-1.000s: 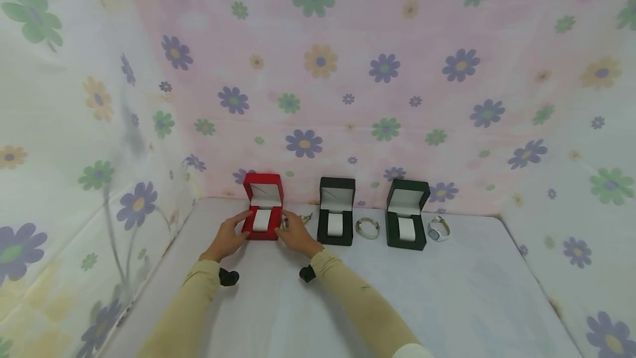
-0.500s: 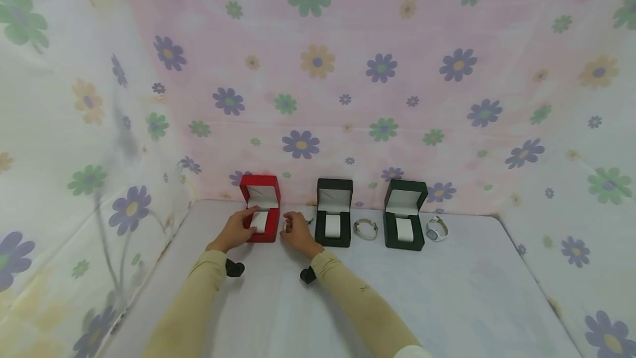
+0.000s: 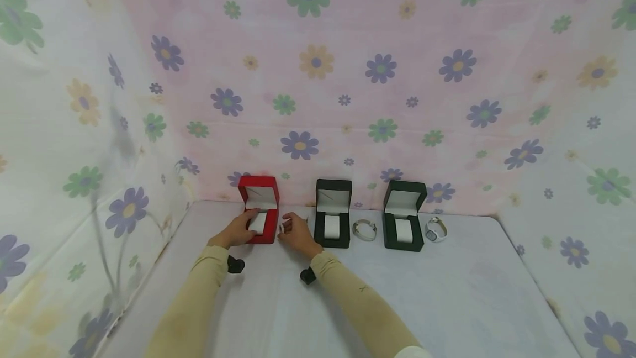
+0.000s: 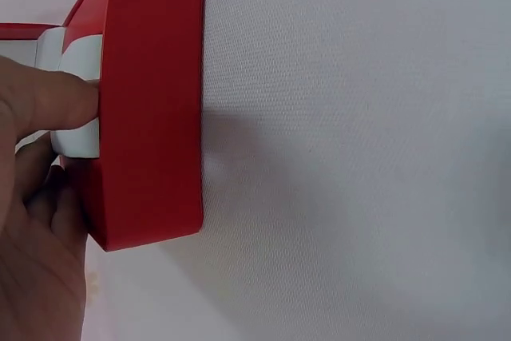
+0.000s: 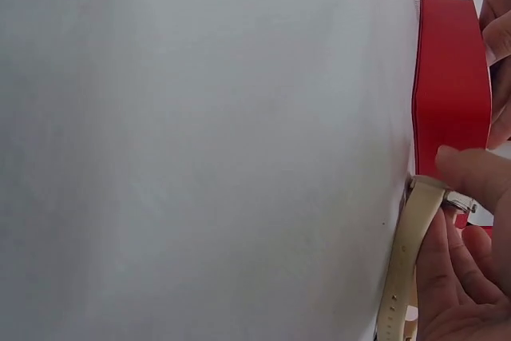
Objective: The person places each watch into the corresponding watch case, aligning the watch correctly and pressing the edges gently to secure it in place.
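Observation:
The red watch box [image 3: 270,226] stands with its lid up at the left of the row. My left hand [image 3: 237,231] reaches into it and pinches the white cushion [image 4: 78,141], thumb on the near face, as the left wrist view shows. Right of that box, my right hand [image 3: 298,233] pinches a wristwatch with a cream strap [image 5: 409,249] between thumb and fingers. The strap hangs down beside the red box in the right wrist view; the fingers and thumb partly hide the watch's case.
Two dark green watch boxes, a middle one [image 3: 319,232] and a right one [image 3: 391,233], stand with lids up and white cushions inside. A pale watch [image 3: 365,230] lies between them, a white watch [image 3: 437,230] at the right. Flowered cloth [image 3: 343,142] rises behind the white table [image 3: 477,291].
My left hand has moved from the red box's outer side onto the cushion inside. My right hand has left the box's right side and taken hold of the cream-strapped wristwatch.

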Demonstrator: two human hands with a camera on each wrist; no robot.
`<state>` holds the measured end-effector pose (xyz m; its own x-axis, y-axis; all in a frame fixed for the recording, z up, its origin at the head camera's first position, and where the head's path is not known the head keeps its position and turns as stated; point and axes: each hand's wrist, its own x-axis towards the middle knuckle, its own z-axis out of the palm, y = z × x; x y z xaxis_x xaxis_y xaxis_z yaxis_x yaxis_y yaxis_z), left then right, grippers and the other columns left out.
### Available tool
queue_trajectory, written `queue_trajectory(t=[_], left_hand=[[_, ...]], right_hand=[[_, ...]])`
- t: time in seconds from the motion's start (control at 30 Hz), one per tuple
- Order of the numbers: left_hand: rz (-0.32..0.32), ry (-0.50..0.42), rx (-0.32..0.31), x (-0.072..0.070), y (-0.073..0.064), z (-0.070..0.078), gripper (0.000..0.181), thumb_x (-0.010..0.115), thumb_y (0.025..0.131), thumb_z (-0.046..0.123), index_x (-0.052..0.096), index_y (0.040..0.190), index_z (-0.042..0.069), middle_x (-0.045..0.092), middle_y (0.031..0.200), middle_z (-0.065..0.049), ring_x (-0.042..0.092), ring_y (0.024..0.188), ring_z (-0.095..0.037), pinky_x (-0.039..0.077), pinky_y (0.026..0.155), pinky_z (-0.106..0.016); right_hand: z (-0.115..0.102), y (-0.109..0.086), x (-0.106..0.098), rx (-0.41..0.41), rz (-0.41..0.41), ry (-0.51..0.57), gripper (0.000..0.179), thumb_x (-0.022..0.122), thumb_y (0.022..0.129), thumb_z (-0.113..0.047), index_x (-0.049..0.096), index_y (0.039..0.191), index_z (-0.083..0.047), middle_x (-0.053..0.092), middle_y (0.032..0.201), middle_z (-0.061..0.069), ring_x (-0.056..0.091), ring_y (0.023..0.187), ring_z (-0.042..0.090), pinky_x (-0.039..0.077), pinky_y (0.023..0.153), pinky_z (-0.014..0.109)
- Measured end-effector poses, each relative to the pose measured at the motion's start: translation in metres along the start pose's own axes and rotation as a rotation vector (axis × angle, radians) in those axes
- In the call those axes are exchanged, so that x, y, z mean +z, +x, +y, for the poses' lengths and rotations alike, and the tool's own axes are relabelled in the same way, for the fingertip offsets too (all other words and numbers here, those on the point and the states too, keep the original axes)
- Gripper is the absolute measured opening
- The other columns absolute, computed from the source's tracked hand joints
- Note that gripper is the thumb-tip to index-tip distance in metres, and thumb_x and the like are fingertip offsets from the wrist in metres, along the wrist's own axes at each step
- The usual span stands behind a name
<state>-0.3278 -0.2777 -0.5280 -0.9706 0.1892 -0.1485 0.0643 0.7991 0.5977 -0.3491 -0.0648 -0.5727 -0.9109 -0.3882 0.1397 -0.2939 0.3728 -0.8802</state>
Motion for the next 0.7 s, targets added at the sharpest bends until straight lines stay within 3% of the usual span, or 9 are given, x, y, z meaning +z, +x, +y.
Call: queue_trajectory(t=[0.33,0.53,0.7], left_hand=[[-0.042,0.009,-0.02,-0.009,0.002,0.0,0.074,0.07,0.091,0.007,0.035,0.156,0.001,0.045,0.147,-0.032,0.045,0.128,-0.047,0.045,0.107,-0.065],[-0.004,0.008,0.026,-0.009,0.005,-0.005,0.075,0.076,0.087,0.006,0.04,0.152,-0.002,0.049,0.142,-0.031,0.048,0.124,-0.044,0.047,0.106,-0.063],[0.027,-0.046,0.013,-0.008,0.011,-0.015,0.079,0.083,0.082,0.009,0.044,0.15,0.0,0.05,0.142,-0.029,0.048,0.124,-0.042,0.049,0.105,-0.061]], right_hand=[[0.003,0.002,-0.001,-0.007,0.01,0.004,0.038,0.072,0.087,0.005,0.059,0.123,0.011,0.071,0.105,0.022,0.071,0.091,0.028,0.062,0.084,0.036],[0.005,0.002,-0.003,0.023,0.016,0.054,0.041,0.073,0.086,0.006,0.059,0.124,0.013,0.071,0.105,0.023,0.072,0.093,0.031,0.062,0.083,0.036],[0.005,0.002,-0.004,0.03,0.004,0.081,0.043,0.074,0.084,0.007,0.059,0.123,0.014,0.071,0.104,0.023,0.072,0.09,0.029,0.062,0.081,0.034]])
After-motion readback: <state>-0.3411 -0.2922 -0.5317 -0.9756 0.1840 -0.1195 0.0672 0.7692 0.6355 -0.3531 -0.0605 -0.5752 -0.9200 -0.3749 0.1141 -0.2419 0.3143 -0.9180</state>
